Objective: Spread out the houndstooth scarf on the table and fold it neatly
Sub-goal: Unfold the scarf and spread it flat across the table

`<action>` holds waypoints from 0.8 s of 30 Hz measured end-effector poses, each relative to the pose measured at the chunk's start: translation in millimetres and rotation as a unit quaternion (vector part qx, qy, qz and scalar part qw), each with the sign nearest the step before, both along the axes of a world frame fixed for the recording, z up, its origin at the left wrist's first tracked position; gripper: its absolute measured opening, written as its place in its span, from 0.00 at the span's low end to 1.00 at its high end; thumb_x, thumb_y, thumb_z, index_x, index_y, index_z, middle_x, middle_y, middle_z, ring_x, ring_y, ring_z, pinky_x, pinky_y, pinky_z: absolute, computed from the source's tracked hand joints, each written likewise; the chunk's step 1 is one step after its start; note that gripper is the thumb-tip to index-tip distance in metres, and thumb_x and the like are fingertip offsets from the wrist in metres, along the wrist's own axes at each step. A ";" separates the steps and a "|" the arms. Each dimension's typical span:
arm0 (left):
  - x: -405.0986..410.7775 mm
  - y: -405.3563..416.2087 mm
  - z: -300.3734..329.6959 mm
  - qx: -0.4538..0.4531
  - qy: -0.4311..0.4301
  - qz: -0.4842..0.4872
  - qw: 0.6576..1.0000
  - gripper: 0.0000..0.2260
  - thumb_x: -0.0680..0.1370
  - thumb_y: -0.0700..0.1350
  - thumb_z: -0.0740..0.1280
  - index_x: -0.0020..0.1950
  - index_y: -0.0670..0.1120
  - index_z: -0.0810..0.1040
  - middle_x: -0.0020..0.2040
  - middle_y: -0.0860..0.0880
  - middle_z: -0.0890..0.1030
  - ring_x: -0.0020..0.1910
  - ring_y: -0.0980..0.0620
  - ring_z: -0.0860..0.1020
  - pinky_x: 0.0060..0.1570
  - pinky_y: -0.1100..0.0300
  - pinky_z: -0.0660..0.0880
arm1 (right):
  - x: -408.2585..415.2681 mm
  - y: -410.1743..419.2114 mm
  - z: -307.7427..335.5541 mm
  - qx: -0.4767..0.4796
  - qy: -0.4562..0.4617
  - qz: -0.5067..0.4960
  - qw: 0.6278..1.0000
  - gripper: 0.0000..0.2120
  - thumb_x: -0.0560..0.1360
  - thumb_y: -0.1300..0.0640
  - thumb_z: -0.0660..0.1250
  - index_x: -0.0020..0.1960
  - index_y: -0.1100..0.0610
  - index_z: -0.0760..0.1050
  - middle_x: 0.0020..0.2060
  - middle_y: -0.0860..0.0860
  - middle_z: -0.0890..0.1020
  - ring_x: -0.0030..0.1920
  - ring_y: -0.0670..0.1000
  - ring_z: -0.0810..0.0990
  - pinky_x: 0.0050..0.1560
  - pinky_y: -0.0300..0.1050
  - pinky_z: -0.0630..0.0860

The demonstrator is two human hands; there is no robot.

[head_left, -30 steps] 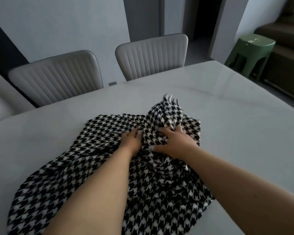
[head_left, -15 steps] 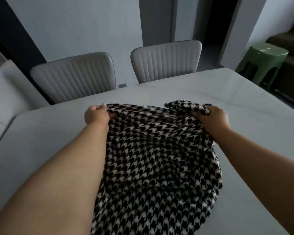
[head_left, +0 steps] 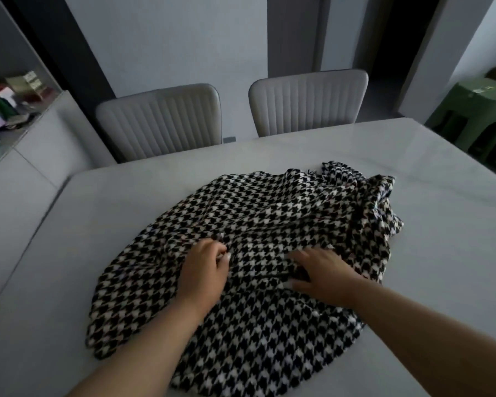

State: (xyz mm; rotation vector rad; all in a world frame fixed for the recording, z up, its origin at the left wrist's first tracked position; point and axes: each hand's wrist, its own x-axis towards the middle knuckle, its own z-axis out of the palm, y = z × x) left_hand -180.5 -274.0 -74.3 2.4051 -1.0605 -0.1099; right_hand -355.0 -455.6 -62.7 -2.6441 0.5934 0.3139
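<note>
Next, with the left hand [head_left: 202, 270] pinching the scarf [head_left: 269, 213] and the right hand [head_left: 324, 275] flat, draw bunched cloth outward evenly.

Home dining room: table [head_left: 441, 253], padded chairs [head_left: 161, 121], cluttered sideboard [head_left: 40, 138].

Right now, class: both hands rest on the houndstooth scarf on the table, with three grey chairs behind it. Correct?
Not quite. The head view shows two grey chairs, not three. The left hand and right hand are on the houndstooth scarf on the table.
</note>
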 end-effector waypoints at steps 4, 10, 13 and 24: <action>-40.0 53.1 -30.3 0.076 -0.048 -0.121 0.989 0.11 0.77 0.51 0.68 0.57 0.47 0.80 0.56 0.53 0.77 0.57 0.53 0.76 0.58 0.58 0.75 | -24.7 -3.5 -12.6 -0.060 0.091 0.030 0.994 0.27 0.75 0.31 0.47 0.64 0.46 0.70 0.60 0.47 0.76 0.63 0.50 0.72 0.64 0.48 0.67; -9.6 111.5 -22.7 0.022 -0.095 0.144 0.985 0.13 0.74 0.45 0.71 0.55 0.39 0.78 0.52 0.41 0.79 0.53 0.41 0.77 0.53 0.49 0.74 | -37.4 -28.2 6.7 -0.135 0.148 -0.092 0.975 0.37 0.73 0.31 0.37 0.53 0.52 0.77 0.43 0.50 0.81 0.45 0.50 0.79 0.45 0.45 0.74; 24.0 131.8 -13.5 0.072 0.076 0.427 0.898 0.28 0.73 0.51 0.72 0.62 0.32 0.70 0.60 0.31 0.75 0.60 0.32 0.72 0.59 0.43 0.70 | -9.5 5.1 18.0 -0.096 -0.005 -0.130 0.987 0.27 0.77 0.34 0.46 0.44 0.54 0.73 0.36 0.49 0.78 0.37 0.49 0.77 0.39 0.47 0.78; -16.3 26.0 58.3 -0.292 0.516 0.078 0.802 0.14 0.79 0.52 0.64 0.57 0.44 0.81 0.48 0.44 0.85 0.47 0.45 0.83 0.49 0.52 0.79 | 80.6 85.5 75.9 0.433 -0.197 -0.185 0.860 0.19 0.78 0.38 0.56 0.59 0.50 0.70 0.49 0.54 0.81 0.48 0.53 0.81 0.52 0.54 0.79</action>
